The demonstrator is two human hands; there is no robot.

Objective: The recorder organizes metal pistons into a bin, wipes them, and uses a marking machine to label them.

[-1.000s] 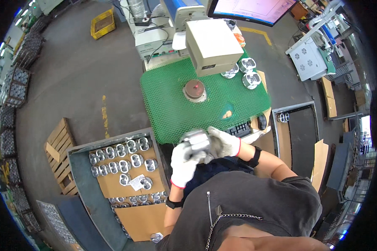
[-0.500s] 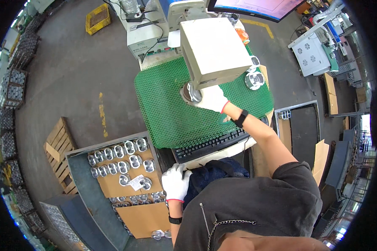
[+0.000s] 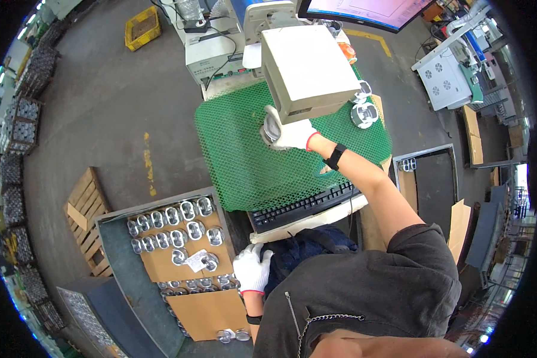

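My right hand (image 3: 292,135), in a white glove with a red cuff edge, is closed around a metal piston (image 3: 271,129). The piston is over the green mesh mat (image 3: 238,167), just by the lower left corner of a cream box-shaped machine head (image 3: 310,65) that overhangs the mat. Down at the left, my gloved left hand (image 3: 252,268) has its fingers apart and nothing visible in it. It is beside the dark blue bag (image 3: 304,244) and the right side of a crate of pistons. Two more pistons (image 3: 364,114) stand at the mat's right edge.
The grey crate (image 3: 138,298) at lower left holds pistons in rows on brown cardboard (image 3: 203,310). A black keyboard (image 3: 304,206) lies along the mat's near edge. A monitor (image 3: 364,12) and a control box (image 3: 215,59) stand beyond. Another crate (image 3: 435,185) is at the right.
My right hand has shifted its grip, and a gloved finger now shows along the piston's far upper side. My left hand stays beside the bag. The whole view has shifted slightly.
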